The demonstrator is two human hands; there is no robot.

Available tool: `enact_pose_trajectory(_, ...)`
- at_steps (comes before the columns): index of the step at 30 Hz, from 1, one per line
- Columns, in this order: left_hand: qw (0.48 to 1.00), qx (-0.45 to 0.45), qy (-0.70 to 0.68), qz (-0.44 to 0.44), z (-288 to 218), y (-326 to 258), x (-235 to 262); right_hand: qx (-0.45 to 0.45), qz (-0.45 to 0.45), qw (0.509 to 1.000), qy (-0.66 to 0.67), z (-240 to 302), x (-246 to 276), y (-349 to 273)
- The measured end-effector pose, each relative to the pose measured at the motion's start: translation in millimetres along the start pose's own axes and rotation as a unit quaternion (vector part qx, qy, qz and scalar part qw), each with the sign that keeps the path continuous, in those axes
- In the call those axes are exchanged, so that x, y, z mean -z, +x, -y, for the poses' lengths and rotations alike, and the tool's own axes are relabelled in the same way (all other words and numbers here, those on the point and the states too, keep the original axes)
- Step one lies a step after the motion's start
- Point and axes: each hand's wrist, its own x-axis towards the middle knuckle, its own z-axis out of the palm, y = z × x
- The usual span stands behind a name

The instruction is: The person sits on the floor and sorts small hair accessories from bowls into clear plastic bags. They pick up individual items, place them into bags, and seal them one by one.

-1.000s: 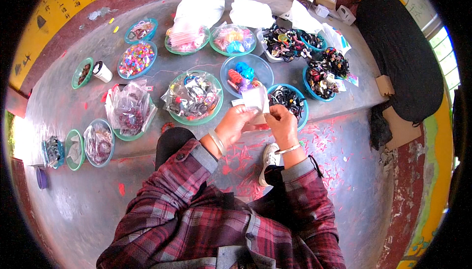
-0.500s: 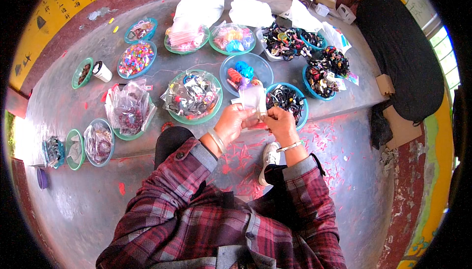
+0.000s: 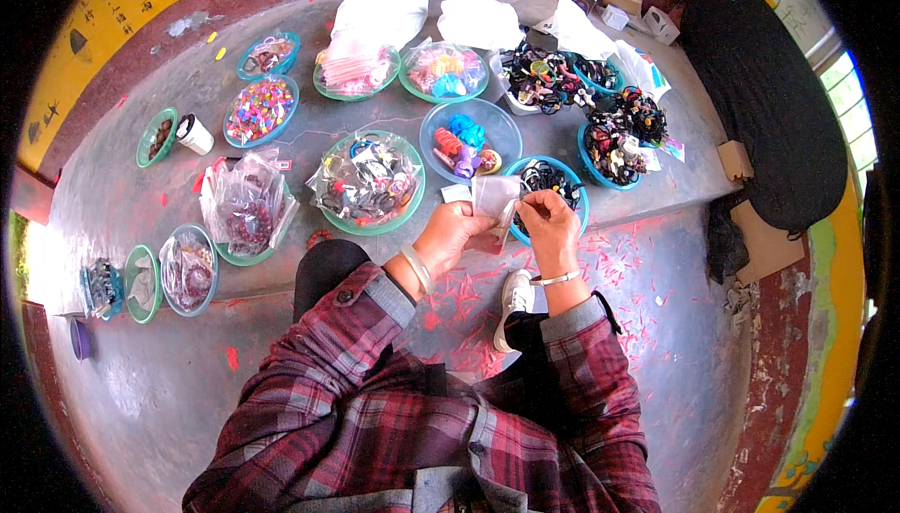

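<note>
A small clear plastic bag (image 3: 494, 194) is stretched upright between my two hands in front of the basins. My left hand (image 3: 453, 234) pinches its lower left side, thumb and fingers closed. At its right edge, my right hand (image 3: 551, 229) grips the film between thumb and curled fingertips. What lies inside the bag, if anything, cannot be made out. Just beyond it is a clear blue basin (image 3: 509, 119) of coiled blue, red and purple pieces. Close behind my right hand stands a blue basin (image 3: 583, 208) of dark hair ties, partly hidden by the hand.
A green basin (image 3: 328, 213) of bagged accessories stands to the left. Farther off are a basin of colourful beads (image 3: 261, 112), white bags (image 3: 380, 14) and a heap of dark hair ties (image 3: 534, 82). A white cup (image 3: 195, 135) lies tilted. Red scraps (image 3: 469, 302) litter the lower floor.
The plastic bag has turned more upright and flatter to view. My right hand has shifted slightly right and up, now at the bag's right edge. My left hand keeps its hold.
</note>
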Motion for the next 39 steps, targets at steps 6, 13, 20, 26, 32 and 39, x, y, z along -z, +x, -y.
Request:
enact_pose_trajectory(6, 1.0, -0.003, 0.005, -0.009, 0.0, -1.1, -1.3, 0.01, 0.026, 1.0, 0.004, 14.6, -0.5, -4.3)
enact_pose_trajectory(13, 1.0, -0.005, 0.028, 0.003, 1.2, -1.3, -0.8, -0.036, 0.025, 0.999, 0.005, 16.7, -0.1, -2.9)
enact_pose_trajectory(20, 0.999, -0.011, 0.033, 0.007, -0.8, -3.7, -4.7, -0.022, 0.02, 0.998, 0.055, -1.3, -2.1, -0.4)
enact_pose_trajectory(26, 0.999, 0.015, -0.024, 0.031, 0.0, -4.8, -4.0, -0.04, 0.044, 0.995, 0.08, 0.8, 2.4, 0.4)
enact_pose_trajectory(32, 0.995, 0.038, -0.077, 0.048, 0.3, -2.5, -1.3, -0.034, 0.045, 0.994, 0.089, -4.3, 7.1, 3.3)
enact_pose_trajectory(39, 0.983, 0.019, -0.164, 0.079, -4.0, -1.9, -3.4, -0.032, 0.039, 0.992, 0.116, -5.4, 6.5, 3.7)
